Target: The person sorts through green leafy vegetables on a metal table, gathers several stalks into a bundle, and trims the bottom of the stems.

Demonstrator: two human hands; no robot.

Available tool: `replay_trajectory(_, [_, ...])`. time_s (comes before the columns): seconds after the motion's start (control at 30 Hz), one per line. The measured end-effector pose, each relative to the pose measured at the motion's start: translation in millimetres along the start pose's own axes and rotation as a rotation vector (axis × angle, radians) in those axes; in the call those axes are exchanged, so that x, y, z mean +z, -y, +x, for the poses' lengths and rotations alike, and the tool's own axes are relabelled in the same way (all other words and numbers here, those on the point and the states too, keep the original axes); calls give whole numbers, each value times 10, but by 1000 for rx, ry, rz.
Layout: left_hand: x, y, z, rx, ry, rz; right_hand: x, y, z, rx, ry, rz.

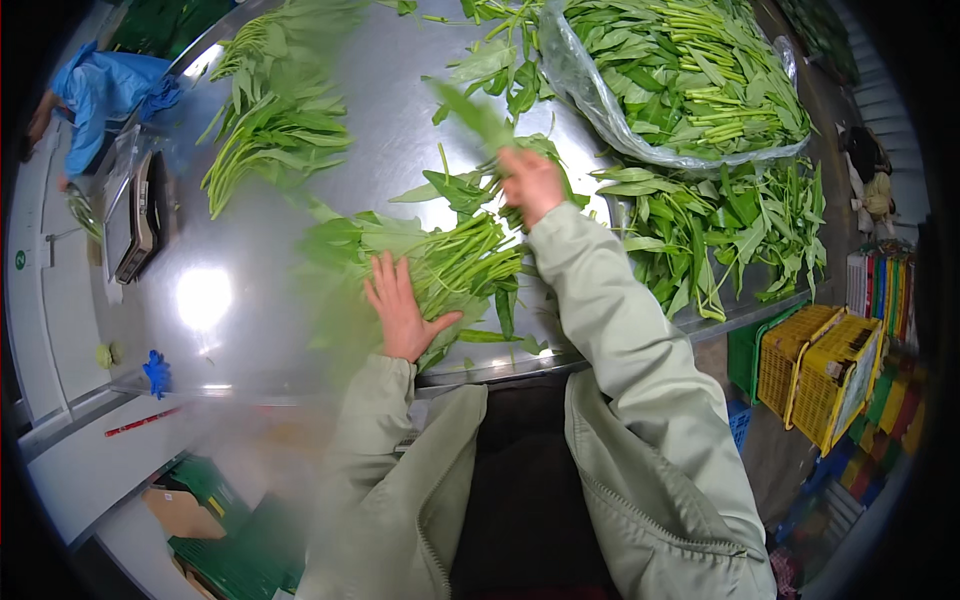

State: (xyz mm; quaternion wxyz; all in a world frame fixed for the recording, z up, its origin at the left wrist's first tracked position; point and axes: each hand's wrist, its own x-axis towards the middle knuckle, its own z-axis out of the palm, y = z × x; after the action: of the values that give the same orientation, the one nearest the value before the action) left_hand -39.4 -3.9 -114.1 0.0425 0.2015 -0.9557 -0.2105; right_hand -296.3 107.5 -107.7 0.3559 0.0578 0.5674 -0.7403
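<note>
My left hand [401, 311] rests with its fingers apart on a bunch of long-stemmed leafy greens [457, 262], which look like water spinach. The cut stem ends of that bunch point right, towards my right arm. My right hand [531, 184] is blurred, with its fingers closed around a green leafy sprig [472, 112] that sticks up and to the left. Loose leaves [457, 191] lie on the metal table just left of my right hand. Further left on the table are more bunches of greens [277, 142].
A clear plastic bag [592, 82] full of stacked greens [697, 75] stands at the back right, with a loose heap [720, 225] in front. The steel table [247, 255] holds a black-edged tray-like device [135, 217]. Yellow crates [825, 367] stand right; a blue-sleeved person [105, 90] is at left.
</note>
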Motion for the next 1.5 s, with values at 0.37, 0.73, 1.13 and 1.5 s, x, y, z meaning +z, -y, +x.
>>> replay_trajectory(0.37, [81, -94, 96, 85, 36, 38, -560, -323, -1296, 113, 299, -1246])
replay_trajectory(0.73, [256, 619, -147, 283, -207, 108, 215, -1351, -1070, 97, 133, -642])
replay_trajectory(1.13, [600, 658, 108, 499, -395, 619, 272, -1122, -1224, 173, -3, -34])
replay_trajectory(1.5, [503, 512, -95, 291, -298, 505, -526, -604, -693, -496, 3, -122])
